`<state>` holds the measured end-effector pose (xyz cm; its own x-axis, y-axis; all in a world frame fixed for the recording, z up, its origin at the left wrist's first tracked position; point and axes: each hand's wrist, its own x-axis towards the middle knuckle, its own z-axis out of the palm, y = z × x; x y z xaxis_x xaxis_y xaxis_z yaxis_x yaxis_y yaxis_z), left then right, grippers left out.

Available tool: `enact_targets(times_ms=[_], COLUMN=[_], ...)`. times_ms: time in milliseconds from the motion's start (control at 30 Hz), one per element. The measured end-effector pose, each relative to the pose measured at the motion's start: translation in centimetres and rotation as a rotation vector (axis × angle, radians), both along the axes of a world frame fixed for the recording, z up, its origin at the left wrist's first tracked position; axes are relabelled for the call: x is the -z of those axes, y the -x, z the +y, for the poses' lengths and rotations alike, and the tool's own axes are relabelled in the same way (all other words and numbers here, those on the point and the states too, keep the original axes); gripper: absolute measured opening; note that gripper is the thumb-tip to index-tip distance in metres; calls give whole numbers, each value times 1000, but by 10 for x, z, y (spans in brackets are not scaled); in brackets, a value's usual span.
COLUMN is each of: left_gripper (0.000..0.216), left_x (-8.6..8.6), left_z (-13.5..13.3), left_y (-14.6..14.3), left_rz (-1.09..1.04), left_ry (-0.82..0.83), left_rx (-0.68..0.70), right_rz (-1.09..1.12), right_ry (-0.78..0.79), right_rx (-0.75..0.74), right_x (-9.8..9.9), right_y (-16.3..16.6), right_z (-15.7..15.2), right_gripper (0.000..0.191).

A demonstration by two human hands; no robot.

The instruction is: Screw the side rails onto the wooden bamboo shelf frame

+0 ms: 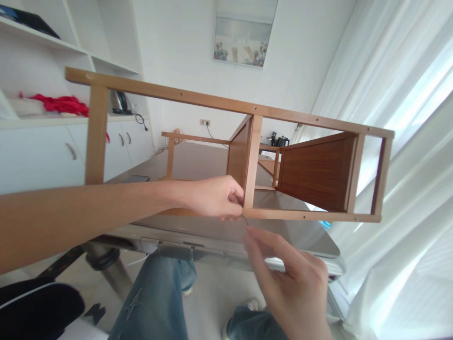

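A wooden shelf rack [255, 160] lies on its side on the table, with dark brown shelf panels between lighter rails. My left hand [215, 196] reaches across from the left, fingers closed on the near lower rail where a crosspiece meets it. Some of its fingertips are hidden behind the wood. Just below that joint, my right hand [286, 274] pinches a thin metal piece, which looks like a hex key [246, 219]. Its tip meets the rail at the joint, close to my left fingertips. Several small holes dot the rails.
The grey table [293, 236] stands in front of my knees. White curtains [399, 226] hang on the right. At left are white cabinets [38, 151] with a red cloth [62, 105] and a kettle [120, 102]. A black chair part [38, 309] is at lower left.
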<state>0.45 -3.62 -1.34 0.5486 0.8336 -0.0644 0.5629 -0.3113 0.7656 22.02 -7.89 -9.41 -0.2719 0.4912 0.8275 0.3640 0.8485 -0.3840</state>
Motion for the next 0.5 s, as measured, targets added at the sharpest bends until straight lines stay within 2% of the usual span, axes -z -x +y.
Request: enact_targets(times_ms=[200, 500], left_gripper=[24, 23], left_x=[0, 2], left_z=[0, 0], left_y=[0, 1], left_rz=[-28, -22], left_ry=[0, -7], left_rx=[20, 16], right_rz=[-42, -82], right_ry=[91, 45], right_rx=[-42, -73], right_x=[0, -1], right_y=[-4, -7], right_z=[-2, -1], right_gripper=[21, 24])
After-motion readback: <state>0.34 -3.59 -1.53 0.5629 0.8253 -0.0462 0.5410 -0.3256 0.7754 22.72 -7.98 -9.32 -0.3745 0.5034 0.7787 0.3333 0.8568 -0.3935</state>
